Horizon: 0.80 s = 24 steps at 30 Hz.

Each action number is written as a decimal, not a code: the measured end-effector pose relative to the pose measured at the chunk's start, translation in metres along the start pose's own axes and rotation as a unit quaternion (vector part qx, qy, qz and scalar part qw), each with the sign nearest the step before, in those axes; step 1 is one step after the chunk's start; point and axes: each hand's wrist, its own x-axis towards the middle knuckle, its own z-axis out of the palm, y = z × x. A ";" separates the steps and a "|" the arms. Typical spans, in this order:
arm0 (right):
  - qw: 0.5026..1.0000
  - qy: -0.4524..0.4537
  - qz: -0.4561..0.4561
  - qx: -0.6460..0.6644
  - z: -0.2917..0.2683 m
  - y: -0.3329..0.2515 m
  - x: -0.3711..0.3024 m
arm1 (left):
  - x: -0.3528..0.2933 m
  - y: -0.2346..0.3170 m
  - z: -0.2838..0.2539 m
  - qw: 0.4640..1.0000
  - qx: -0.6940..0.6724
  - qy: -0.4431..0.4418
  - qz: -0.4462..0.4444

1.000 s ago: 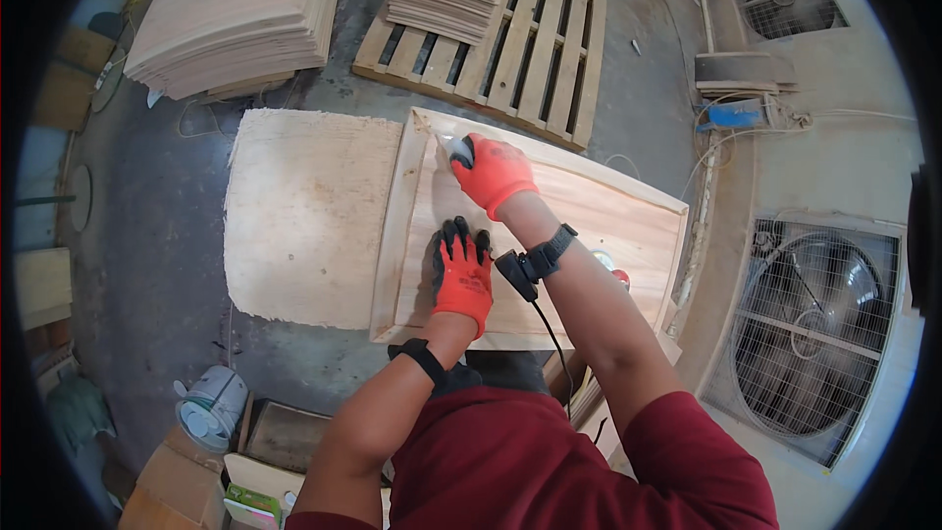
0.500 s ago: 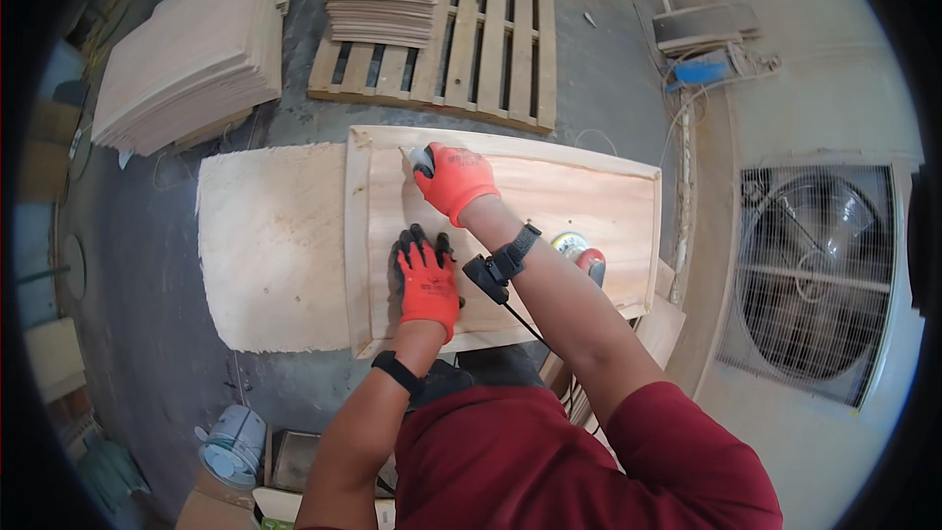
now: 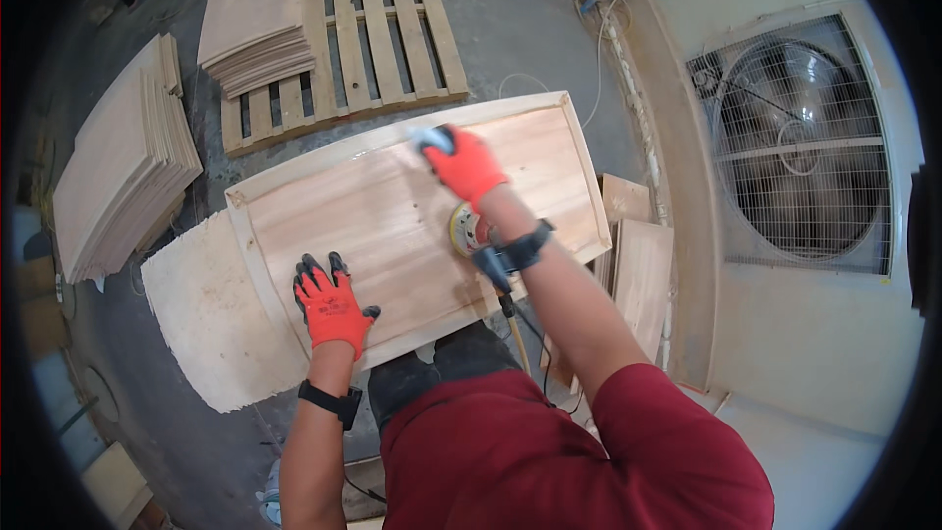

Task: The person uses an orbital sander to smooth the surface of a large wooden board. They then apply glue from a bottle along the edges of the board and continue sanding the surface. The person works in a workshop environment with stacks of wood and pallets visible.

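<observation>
A framed wooden panel [image 3: 343, 226] with a raised pale border lies in front of me. My left hand [image 3: 332, 302], in a red glove with black fingertips, rests on its left part with the fingers spread. My right hand [image 3: 466, 165], gloved the same way, is closed around a small blue-white object [image 3: 432, 140] above the panel's far border. Motion blurs that object, so its kind is unclear. Beneath my right wrist an orbital sander [image 3: 463, 229] with a yellowish disc and red body sits on the panel, partly hidden by my forearm.
A rough pale board [image 3: 201, 309] extends from under the panel's left end. Beyond stand a wooden pallet [image 3: 388, 34] bearing stacked sheets [image 3: 257, 10], and another sheet stack [image 3: 128, 162]. Boards [image 3: 643, 275] lean at the right, near a caged wall fan [image 3: 800, 142]. A hose [image 3: 518, 344] hangs by my legs.
My right hand has swept rightward along the far border with the small object. My left hand stays flat on the panel, now farther from the right. The whole view has turned.
</observation>
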 end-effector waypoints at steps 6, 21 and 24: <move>0.976 0.062 0.108 0.176 -0.110 0.083 -0.043 | -0.001 0.006 -0.008 0.999 0.034 -0.023 -0.020; 0.982 0.047 0.102 -0.151 -0.111 0.170 -0.076 | 0.011 0.032 -0.009 0.991 0.079 -0.065 -0.090; 0.981 0.043 0.105 -0.160 -0.115 0.172 -0.077 | 0.011 0.033 -0.007 0.991 0.077 -0.061 -0.087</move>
